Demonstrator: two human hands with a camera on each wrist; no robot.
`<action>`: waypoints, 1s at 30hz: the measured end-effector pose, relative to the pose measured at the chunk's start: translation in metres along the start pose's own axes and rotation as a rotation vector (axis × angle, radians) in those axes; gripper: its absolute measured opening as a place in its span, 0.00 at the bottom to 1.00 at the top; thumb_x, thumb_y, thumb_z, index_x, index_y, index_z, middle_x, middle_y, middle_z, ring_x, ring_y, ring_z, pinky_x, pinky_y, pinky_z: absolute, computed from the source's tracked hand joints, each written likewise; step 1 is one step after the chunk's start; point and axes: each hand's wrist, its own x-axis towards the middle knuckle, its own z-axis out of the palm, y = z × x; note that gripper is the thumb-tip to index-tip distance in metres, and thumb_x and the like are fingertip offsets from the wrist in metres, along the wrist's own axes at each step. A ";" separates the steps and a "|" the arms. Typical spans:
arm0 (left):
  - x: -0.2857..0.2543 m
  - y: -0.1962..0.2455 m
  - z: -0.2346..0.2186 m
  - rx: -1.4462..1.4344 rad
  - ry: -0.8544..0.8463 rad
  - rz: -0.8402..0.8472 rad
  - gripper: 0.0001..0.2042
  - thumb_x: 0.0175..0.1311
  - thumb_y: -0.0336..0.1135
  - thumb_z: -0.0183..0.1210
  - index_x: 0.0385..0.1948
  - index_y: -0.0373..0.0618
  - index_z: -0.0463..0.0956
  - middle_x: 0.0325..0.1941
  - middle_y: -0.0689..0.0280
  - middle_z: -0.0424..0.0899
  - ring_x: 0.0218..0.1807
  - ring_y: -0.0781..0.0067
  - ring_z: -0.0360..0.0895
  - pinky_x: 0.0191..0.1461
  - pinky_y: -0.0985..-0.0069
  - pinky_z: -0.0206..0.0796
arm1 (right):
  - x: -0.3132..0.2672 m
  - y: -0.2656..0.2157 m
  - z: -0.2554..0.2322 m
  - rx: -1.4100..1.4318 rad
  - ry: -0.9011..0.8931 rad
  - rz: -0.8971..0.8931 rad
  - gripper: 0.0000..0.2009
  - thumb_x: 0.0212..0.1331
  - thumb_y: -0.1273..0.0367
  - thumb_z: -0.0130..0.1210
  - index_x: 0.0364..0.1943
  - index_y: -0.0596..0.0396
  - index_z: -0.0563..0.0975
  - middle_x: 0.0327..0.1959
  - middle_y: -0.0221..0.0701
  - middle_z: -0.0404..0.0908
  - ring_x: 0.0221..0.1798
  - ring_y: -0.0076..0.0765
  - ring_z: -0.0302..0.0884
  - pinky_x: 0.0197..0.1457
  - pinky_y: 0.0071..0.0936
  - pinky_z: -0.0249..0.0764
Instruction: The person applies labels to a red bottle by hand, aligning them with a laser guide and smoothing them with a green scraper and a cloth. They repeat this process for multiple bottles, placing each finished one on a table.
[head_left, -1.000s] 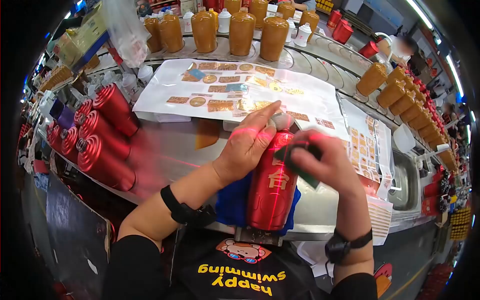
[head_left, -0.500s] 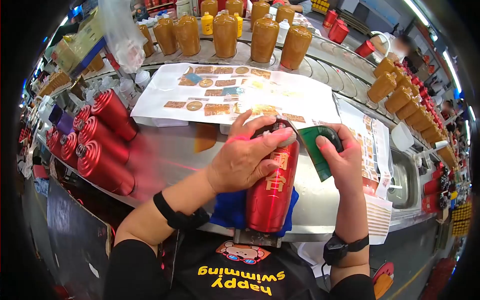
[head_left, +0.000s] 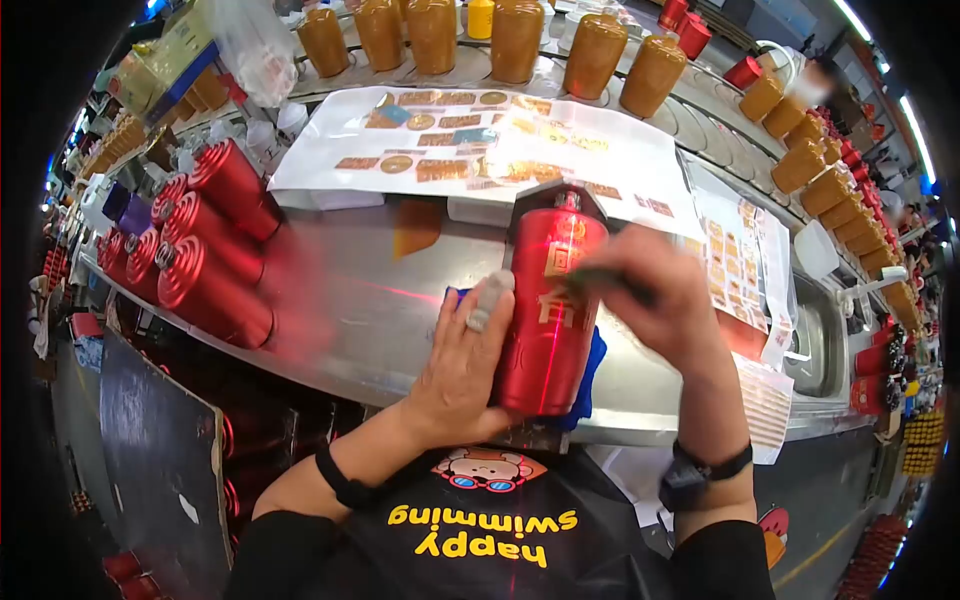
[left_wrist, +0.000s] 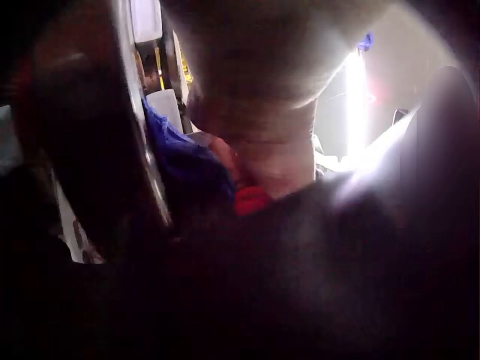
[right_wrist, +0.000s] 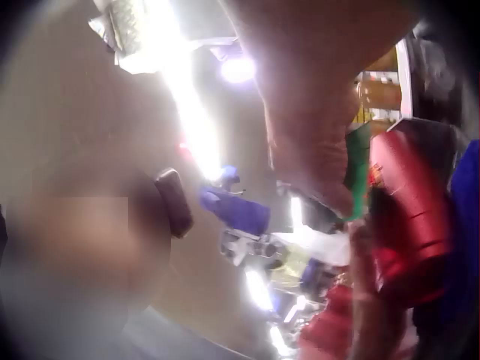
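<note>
A red bottle [head_left: 550, 350] with gold characters lies on a blue cloth [head_left: 592, 372], its neck inside a dark angular holder [head_left: 600, 208]. Along the bottle's left side rests the left hand [head_left: 450, 385], fingers extended, with pale coverings on some fingertips and the thumb near the bottle's base. The right hand [head_left: 660, 290] grips a dark green scraper [head_left: 610, 283] over the gold characters. In the right wrist view, the green scraper [right_wrist: 358, 169] shows beside the red bottle [right_wrist: 412, 210]. The left wrist view is dark, with part of the left hand [left_wrist: 255, 112] and blue cloth [left_wrist: 184, 154].
Several red bottles [head_left: 215, 290] stand at the left. A sheet of gold decals [head_left: 340, 150] lies behind the work spot, with more decal sheets at right beside a sink [head_left: 820, 340]. Brown bottles [head_left: 515, 45] line the conveyor at the back.
The left hand has moved from the bottle's neck down to its left side. The right hand has brought the scraper from beside the neck onto the front. Brown bottles at the back have shifted rightward.
</note>
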 end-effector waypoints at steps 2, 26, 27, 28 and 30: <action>0.001 -0.003 0.000 0.037 0.010 0.008 0.55 0.50 0.54 0.69 0.73 0.34 0.43 0.74 0.41 0.55 0.75 0.36 0.52 0.75 0.40 0.37 | 0.003 -0.001 0.000 -0.423 0.186 -0.150 0.13 0.45 0.74 0.66 0.37 0.46 0.82 0.27 0.27 0.72 0.31 0.38 0.72 0.39 0.36 0.66; 0.107 -0.055 -0.028 0.045 -0.046 0.269 0.33 0.71 0.65 0.39 0.68 0.52 0.67 0.68 0.61 0.73 0.75 0.48 0.56 0.77 0.44 0.32 | 0.005 0.092 -0.031 -0.232 0.063 0.227 0.21 0.56 0.85 0.44 0.52 0.56 0.80 0.67 0.44 0.70 0.63 0.47 0.74 0.60 0.35 0.74; 0.103 -0.051 -0.026 0.032 -0.037 0.239 0.32 0.71 0.64 0.39 0.68 0.52 0.67 0.68 0.62 0.73 0.74 0.47 0.57 0.77 0.45 0.33 | 0.022 0.117 -0.027 -0.332 -0.015 0.232 0.23 0.53 0.85 0.44 0.51 0.56 0.81 0.67 0.44 0.70 0.63 0.50 0.74 0.62 0.36 0.73; 0.098 -0.048 -0.026 0.053 -0.012 0.248 0.32 0.72 0.63 0.40 0.68 0.51 0.65 0.67 0.60 0.73 0.74 0.46 0.57 0.77 0.45 0.35 | 0.037 0.143 -0.022 -0.432 -0.093 0.238 0.24 0.51 0.86 0.44 0.51 0.55 0.81 0.67 0.44 0.70 0.63 0.53 0.74 0.63 0.38 0.73; 0.084 -0.042 -0.025 0.049 0.018 0.228 0.32 0.71 0.62 0.43 0.68 0.52 0.65 0.65 0.60 0.76 0.73 0.47 0.58 0.75 0.43 0.40 | 0.058 0.190 -0.005 -0.561 -0.247 0.306 0.26 0.53 0.83 0.45 0.55 0.47 0.80 0.70 0.40 0.67 0.69 0.50 0.67 0.67 0.40 0.70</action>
